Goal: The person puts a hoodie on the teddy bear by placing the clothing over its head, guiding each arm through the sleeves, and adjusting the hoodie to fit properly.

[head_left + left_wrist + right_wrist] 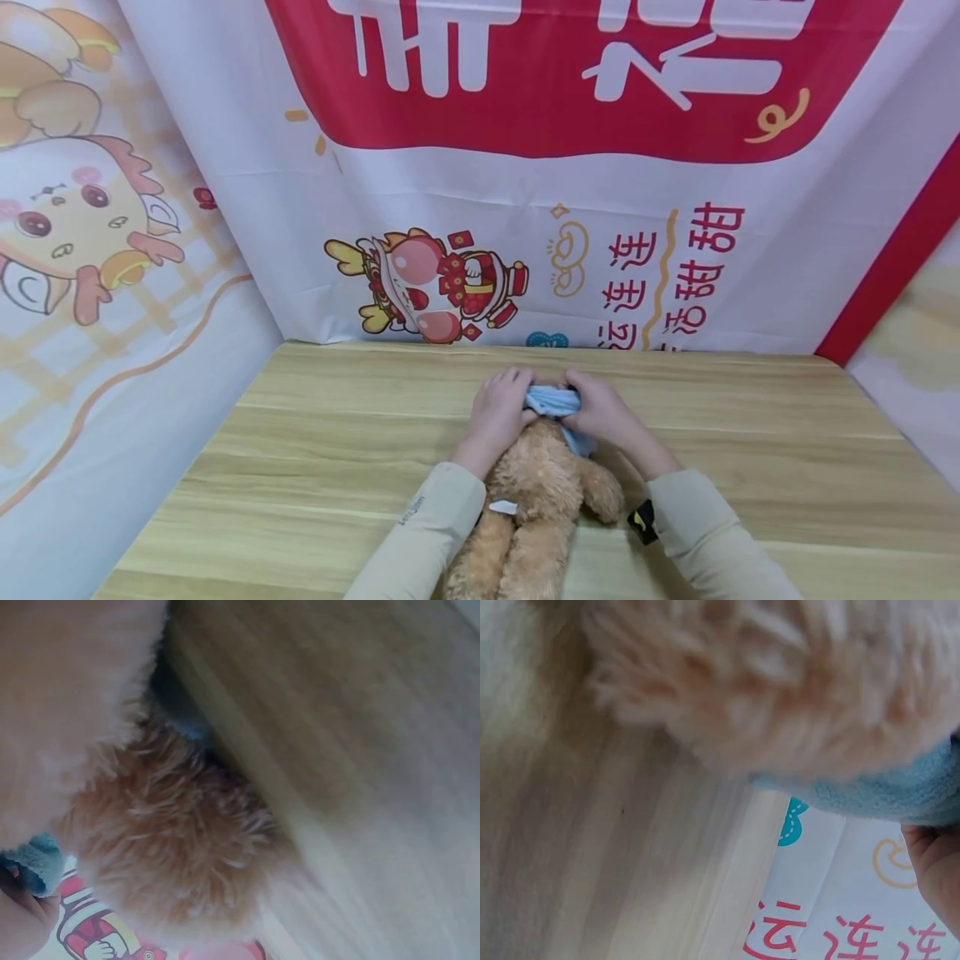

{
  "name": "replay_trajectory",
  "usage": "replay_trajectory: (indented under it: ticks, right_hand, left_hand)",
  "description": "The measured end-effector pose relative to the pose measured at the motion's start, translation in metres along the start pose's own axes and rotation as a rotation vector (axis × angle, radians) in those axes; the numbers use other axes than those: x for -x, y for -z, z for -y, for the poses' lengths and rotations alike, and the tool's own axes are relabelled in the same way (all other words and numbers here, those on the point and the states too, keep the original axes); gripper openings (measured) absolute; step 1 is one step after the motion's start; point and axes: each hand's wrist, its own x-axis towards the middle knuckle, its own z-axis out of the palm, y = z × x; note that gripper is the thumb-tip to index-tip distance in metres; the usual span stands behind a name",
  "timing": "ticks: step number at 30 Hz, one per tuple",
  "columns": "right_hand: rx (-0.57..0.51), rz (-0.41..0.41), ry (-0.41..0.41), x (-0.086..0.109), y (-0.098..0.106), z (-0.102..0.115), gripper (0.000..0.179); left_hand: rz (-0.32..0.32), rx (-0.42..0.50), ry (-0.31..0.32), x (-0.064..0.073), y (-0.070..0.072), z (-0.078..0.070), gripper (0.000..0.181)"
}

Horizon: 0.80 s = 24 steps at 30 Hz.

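Observation:
A brown plush toy [536,475] lies on the wooden table with its legs toward the person and a small white tag on its lower body. Around its far end is a light blue fuzzy cloth [553,401]. My left hand [501,408] grips the cloth's left side, and my right hand [600,408] pinches its right side. A loose piece of cloth hangs down beside the right hand. In the left wrist view, brown fur [180,832] fills the middle. The right wrist view shows the blue cloth [900,787] at the fingers, under blurred fur.
The wooden table [337,467] runs back to a white and red printed cloth backdrop [487,183]. Another printed sheet [135,250] stands along the left side. A black tag with a yellow mark [642,522] shows by the right sleeve.

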Motion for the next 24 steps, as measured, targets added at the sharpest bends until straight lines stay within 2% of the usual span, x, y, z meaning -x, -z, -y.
replay_trajectory:
  ticks: [7, 11, 15, 19, 21, 22, 24]
  right_hand:
    - [0.063, -0.081, -0.039, 0.002, -0.006, 0.009, 0.027]
    - [0.101, -0.081, -0.109, 0.002, -0.005, 0.012, 0.026]
    - [0.151, -0.077, -0.135, 0.003, -0.002, 0.013, 0.03]
    - [0.164, -0.087, -0.108, 0.004, 0.0, 0.011, 0.031]
    - [0.166, -0.083, -0.094, 0.003, 0.002, 0.011, 0.029]
    - [0.168, -0.077, -0.09, 0.003, 0.002, 0.011, 0.028]
    - [0.163, -0.057, -0.087, 0.002, 0.004, 0.01, 0.026]
  left_hand:
    - [-0.091, -0.063, 0.0, 0.0, -0.005, 0.001, 0.027]
    - [-0.093, -0.008, 0.007, 0.001, -0.006, 0.003, 0.026]
    - [0.008, 0.124, 0.034, 0.001, -0.002, 0.006, 0.031]
    - [0.177, 0.261, 0.083, 0.004, 0.004, 0.004, 0.063]
    - [0.242, 0.307, 0.117, 0.005, 0.006, 0.0, 0.081]
    - [0.262, 0.32, 0.132, 0.005, 0.007, -0.002, 0.087]
    - [0.259, 0.325, 0.155, 0.004, 0.006, -0.006, 0.088]
